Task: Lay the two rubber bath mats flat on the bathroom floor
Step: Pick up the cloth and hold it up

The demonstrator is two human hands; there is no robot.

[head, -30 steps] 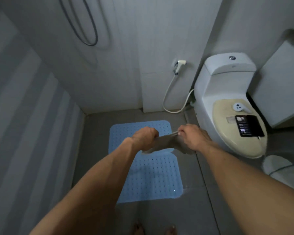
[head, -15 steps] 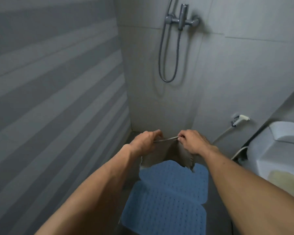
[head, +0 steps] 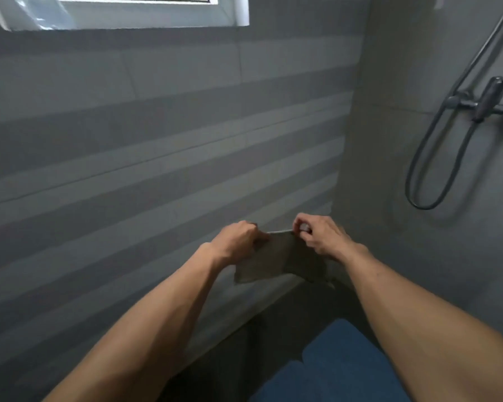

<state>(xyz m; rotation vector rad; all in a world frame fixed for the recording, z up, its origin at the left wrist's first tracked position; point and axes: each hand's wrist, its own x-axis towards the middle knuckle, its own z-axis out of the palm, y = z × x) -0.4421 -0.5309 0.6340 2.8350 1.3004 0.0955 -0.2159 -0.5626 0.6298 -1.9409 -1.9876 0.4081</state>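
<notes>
Two blue rubber bath mats [head: 340, 369] lie on the dark floor at the bottom right, one overlapping the other; my right forearm covers part of them. My left hand [head: 238, 242] and my right hand [head: 320, 236] are raised in front of the striped wall. Both pinch the top edge of a small dark grey cloth [head: 279, 262], which hangs down between them. The hands are a short way apart and the cloth edge is stretched taut.
A grey striped tiled wall [head: 128, 169] fills the left and centre. A window [head: 134, 10] sits at the top left. A shower mixer [head: 485, 103] with a looped hose [head: 424, 175] hangs on the right wall. A strip of floor [head: 244, 343] runs along the wall.
The view has swung up and to the left, away from the toilet and toward the striped wall and window. Both hands still hold the cloth and have risen with it.
</notes>
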